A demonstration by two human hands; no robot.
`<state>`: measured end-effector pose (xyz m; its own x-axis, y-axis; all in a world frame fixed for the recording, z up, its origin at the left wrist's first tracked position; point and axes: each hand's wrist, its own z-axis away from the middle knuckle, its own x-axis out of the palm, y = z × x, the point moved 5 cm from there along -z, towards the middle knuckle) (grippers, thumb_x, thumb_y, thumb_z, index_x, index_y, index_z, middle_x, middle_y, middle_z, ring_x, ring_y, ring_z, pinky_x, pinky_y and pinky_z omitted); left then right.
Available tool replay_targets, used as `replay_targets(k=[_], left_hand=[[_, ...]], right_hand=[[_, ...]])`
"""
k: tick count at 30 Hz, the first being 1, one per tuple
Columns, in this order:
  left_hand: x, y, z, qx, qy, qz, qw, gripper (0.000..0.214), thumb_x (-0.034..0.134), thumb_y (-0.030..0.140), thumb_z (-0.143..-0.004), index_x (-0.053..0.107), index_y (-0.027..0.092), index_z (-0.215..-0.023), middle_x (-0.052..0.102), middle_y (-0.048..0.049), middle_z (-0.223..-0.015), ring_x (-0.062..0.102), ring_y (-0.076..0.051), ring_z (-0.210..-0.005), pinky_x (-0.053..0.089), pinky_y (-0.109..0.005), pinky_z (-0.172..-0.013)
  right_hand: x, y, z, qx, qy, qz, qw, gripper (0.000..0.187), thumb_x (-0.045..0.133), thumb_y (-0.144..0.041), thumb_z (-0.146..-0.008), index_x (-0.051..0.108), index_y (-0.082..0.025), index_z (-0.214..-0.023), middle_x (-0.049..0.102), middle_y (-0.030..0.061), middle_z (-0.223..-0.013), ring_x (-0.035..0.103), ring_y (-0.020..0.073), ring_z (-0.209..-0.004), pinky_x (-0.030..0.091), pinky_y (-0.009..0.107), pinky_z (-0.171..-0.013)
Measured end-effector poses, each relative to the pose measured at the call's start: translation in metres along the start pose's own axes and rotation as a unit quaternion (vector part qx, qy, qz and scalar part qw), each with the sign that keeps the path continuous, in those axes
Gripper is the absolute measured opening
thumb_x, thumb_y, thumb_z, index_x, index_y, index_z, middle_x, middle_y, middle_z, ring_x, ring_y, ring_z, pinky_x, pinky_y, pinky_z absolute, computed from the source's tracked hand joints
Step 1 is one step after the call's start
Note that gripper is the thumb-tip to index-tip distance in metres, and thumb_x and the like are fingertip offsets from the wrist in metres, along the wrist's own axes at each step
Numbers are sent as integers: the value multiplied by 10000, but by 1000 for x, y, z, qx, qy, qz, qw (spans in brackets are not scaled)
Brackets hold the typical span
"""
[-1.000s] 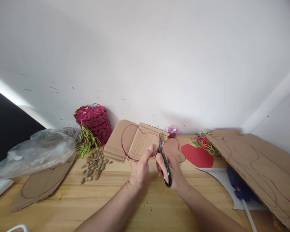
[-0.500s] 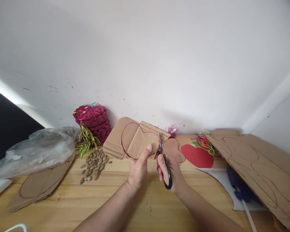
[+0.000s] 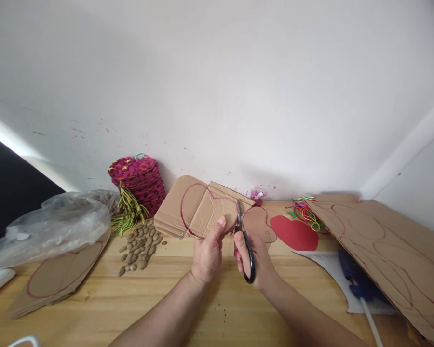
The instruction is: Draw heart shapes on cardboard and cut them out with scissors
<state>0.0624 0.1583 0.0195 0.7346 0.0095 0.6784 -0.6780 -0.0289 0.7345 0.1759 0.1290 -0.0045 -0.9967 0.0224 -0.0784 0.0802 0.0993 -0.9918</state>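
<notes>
While pinching the cardboard (image 3: 195, 207) by its lower edge in the left grip (image 3: 207, 253), with the thumb on top and the fingers largely hidden, holds the scissors (image 3: 239, 223) in the right grip (image 3: 261, 262), curled round the black handles with the thumb through a loop. Has the cardboard just beyond the left grip, tilted above the table (image 3: 130, 294), reaching mostly left and meeting the blades at its right end; cannot tell the gap between them. Covers part of the lower edge with the left grip, and partly blocks the brown cut-out (image 3: 258, 222) with the right. Has the red heart (image 3: 294, 233) and tangled cords (image 3: 309, 214) farther right, then the big sheet (image 3: 383, 250) leaning over the paper (image 3: 323, 265) and the blue tool (image 3: 359, 291). To the left, has the seeds (image 3: 151, 239) near the cardboard, the magenta drum (image 3: 144, 185) behind, and the bag (image 3: 61, 229) overlapping another outlined piece (image 3: 65, 272). Shows, on the cardboard, plain brown, a rounded upper-left corner, an upright fold, crinkles toward the right, and a dark pink outline notched at the top.
</notes>
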Motion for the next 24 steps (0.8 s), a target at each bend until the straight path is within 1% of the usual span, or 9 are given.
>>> replay_targets(k=[4,8,11,16,22,24], left_hand=[[0,3,-3,20,8,28,999,610,896,294,-737,699,241,-1312,820,-41,-1036,785,-239,-946,612,-385,-959],[1,6,-3,29,6,42,999,691,896,263,-736,651,244,-1382,803,-70,-1159,779,-228,-951,625,-373,-908],[1,7,-4,18,3,38,999,680,903,270,-726,665,257,-1362,808,-69,-1144,782,-236,-919,636,-379,-863],[2,10,-4,17,-5,29,999,612,894,282,-730,693,271,-1309,811,-65,-1141,787,-257,-915,640,-405,-847],[0,11,-7,3,-7,30,1000,557,911,294,-699,737,255,-1227,827,-39,-989,787,-248,-828,635,-389,-785],[-1,11,-8,3,-2,26,1000,554,916,303,-683,744,252,-1208,826,-38,-972,786,-251,-815,636,-390,-767]], right_hand=[[1,-2,0,0,-7,-9,1000,599,513,-809,-918,404,-253,-722,441,-59,-550,408,103,-413,326,251,-402],[1,-3,1,-4,-6,-13,1000,596,528,-807,-912,414,-252,-727,445,-56,-556,405,101,-406,318,252,-394],[0,-1,1,-5,-4,-6,1000,599,526,-803,-917,421,-250,-712,441,-53,-544,415,104,-407,320,252,-394],[1,-2,2,-1,-2,-3,1000,610,535,-820,-897,427,-251,-703,447,-54,-510,413,109,-387,317,255,-383],[3,-5,3,6,-12,-12,1000,623,537,-841,-880,429,-250,-711,456,-51,-506,421,109,-383,320,252,-381],[3,-4,3,10,-12,-13,1000,621,541,-842,-876,430,-251,-722,461,-52,-516,424,111,-382,324,256,-380]])
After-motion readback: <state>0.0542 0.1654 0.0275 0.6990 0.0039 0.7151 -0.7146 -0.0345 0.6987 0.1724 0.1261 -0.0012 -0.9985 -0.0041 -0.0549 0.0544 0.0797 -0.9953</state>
